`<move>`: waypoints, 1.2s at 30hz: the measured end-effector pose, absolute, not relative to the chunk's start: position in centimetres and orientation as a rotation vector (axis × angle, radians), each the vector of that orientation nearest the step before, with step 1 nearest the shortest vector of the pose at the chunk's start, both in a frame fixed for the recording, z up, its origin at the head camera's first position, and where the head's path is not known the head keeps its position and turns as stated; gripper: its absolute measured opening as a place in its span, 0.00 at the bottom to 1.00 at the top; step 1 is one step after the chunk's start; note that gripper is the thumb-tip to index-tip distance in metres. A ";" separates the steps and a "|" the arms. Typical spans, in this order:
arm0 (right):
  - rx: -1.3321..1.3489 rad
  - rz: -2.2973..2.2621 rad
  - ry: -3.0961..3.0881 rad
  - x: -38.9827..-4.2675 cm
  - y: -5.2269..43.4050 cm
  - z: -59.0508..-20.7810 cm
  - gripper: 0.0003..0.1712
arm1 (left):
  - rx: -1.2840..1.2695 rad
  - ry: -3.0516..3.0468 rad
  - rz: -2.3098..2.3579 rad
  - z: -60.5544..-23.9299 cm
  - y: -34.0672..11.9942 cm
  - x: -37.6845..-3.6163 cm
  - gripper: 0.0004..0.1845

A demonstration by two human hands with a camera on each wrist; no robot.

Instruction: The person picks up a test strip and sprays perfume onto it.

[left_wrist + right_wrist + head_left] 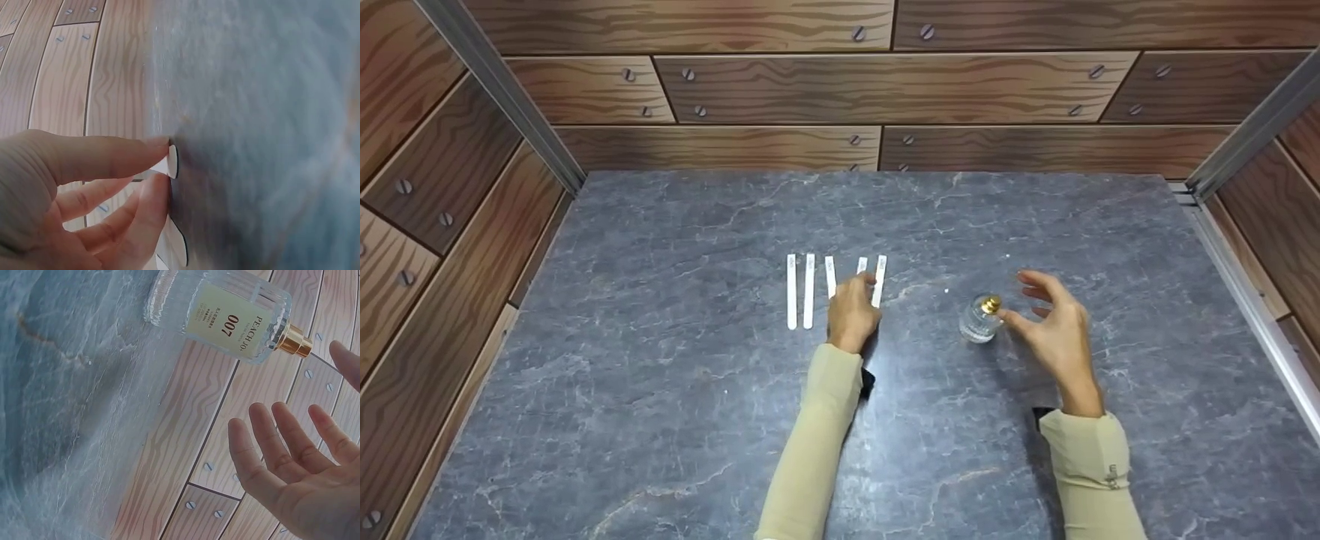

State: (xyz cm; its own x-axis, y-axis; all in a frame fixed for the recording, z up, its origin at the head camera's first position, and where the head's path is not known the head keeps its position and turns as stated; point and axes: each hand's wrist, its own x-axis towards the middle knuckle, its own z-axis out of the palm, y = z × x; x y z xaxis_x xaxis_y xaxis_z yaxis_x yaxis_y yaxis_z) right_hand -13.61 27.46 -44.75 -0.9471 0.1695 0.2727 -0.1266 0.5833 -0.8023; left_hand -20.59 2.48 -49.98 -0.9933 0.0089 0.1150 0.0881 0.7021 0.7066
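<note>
Several white perfume test strips [791, 292] lie side by side on the grey marbled table, small print at their far ends. My left hand [853, 307] is over the right part of the row and hides parts of some strips. In the left wrist view, its thumb and a finger pinch one test strip [173, 162] near its rounded end. A clear glass perfume bottle [979, 322] with a gold spray top stands upright to the right. Beside it is my right hand [1057, 330], fingers spread and loosely bent; the right wrist view shows a gap between hand and bottle.
The marbled table [660, 420] carries small white specks [946, 290] beyond the bottle. Wood-patterned walls [885, 90] close off the back and both sides, with metal rails [1252, 300] along the corners and right edge.
</note>
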 end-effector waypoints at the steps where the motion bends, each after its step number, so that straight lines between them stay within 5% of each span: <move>1: -0.043 1.297 -2.498 -13.6 27.5 -44.7 0.33 | -0.075 -2.790 -1.153 -50.0 2.6 -20.5 0.20; 17: -0.069 1.339 -2.495 -13.8 27.2 -44.9 0.32 | -0.029 -2.782 -1.272 -50.1 2.6 -20.4 0.14; 36: -0.095 1.393 -2.468 -13.8 27.5 -44.6 0.31 | -0.322 -2.736 -1.527 -49.9 1.3 -19.8 0.17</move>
